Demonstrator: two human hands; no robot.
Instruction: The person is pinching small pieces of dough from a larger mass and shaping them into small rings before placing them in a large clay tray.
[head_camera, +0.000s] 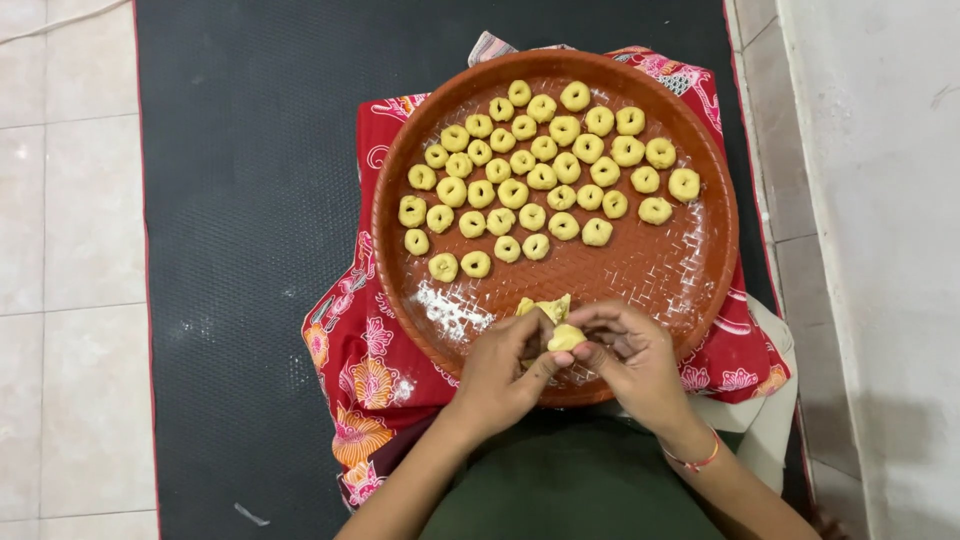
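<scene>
i see a small pale yellow dough piece (566, 338), smooth and rounded, at lower centre of the frame over the near rim of the round brown woven tray (690, 270). my left hand (500, 375) and right hand (630, 355) both curl narrowly round it, fingertips pinching it between them. the lump looks roughly round; i cannot tell any long axis. rows of ring-shaped dough pieces (545, 165) fill the tray's upper half.

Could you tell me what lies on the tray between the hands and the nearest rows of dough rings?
In the head view, that stretch of the woven round tray holds only a dusting of white flour; a dough lump lies beside the hands.
</scene>
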